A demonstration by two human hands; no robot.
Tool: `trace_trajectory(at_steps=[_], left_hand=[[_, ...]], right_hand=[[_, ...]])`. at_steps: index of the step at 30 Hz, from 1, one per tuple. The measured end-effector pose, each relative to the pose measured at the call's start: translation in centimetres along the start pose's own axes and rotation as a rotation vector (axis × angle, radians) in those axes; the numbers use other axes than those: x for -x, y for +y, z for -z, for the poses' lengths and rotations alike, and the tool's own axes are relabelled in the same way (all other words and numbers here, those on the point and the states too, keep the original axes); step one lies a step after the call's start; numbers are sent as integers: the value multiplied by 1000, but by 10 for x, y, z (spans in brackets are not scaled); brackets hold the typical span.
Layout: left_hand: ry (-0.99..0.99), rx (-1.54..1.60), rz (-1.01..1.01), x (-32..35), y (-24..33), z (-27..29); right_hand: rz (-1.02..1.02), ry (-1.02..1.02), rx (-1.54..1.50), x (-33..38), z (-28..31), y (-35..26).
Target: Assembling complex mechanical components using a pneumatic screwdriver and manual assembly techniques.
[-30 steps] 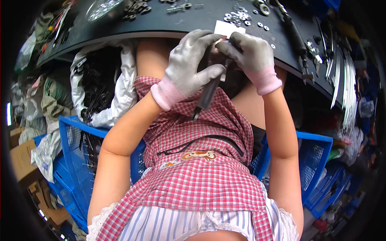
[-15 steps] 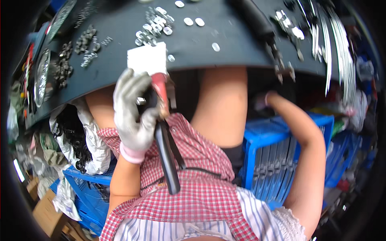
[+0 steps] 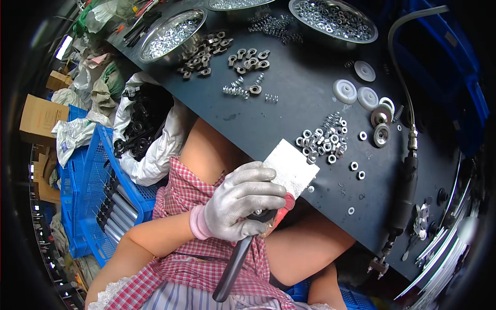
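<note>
Left hand, in grey-white glove: fingers and thumb clamped on black handle, 1 piece. Handle: slanting down over checked apron, round black part at upper end, partly under fingers. Just beside it: red piece, then white block at table edge.

Stage, by judgement: partway, with 1 handle in hand. Left, by the look of it: loose stock on table, in separate heaps. Nuts, near white block; springs, behind nuts; white discs; metal cups; winged metal pieces; 3 metal bowls of small parts. Black air tool: lying at right, apart from hand.

In blue crate at left: grey tubes; finished or waiting, cannot tell.

Hidden or unclear: right hand, out of sight below right forearm, so cannot tell whether apart, together or holding. Middle of handle's upper end: covered by glove. Support under white block: not visible. Farthest bowl: cut off at top. Metal strips: bent and blurred toward rim of view.
</note>
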State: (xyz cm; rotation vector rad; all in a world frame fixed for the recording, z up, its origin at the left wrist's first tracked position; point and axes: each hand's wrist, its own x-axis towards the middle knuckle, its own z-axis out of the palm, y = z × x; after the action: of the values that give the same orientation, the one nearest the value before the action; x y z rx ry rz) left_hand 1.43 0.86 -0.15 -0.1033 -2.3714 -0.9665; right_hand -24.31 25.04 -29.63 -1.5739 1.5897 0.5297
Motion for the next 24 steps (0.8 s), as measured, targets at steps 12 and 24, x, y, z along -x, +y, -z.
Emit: trace_trajectory(at_steps=[12,24], left_hand=[[13,-38,7,-9,11,9],[-366,-834,463,-222,-152,53]], right_hand=[[-271,26,-383,87,-56,-69],[-1036,331,-457,266,37,-220]])
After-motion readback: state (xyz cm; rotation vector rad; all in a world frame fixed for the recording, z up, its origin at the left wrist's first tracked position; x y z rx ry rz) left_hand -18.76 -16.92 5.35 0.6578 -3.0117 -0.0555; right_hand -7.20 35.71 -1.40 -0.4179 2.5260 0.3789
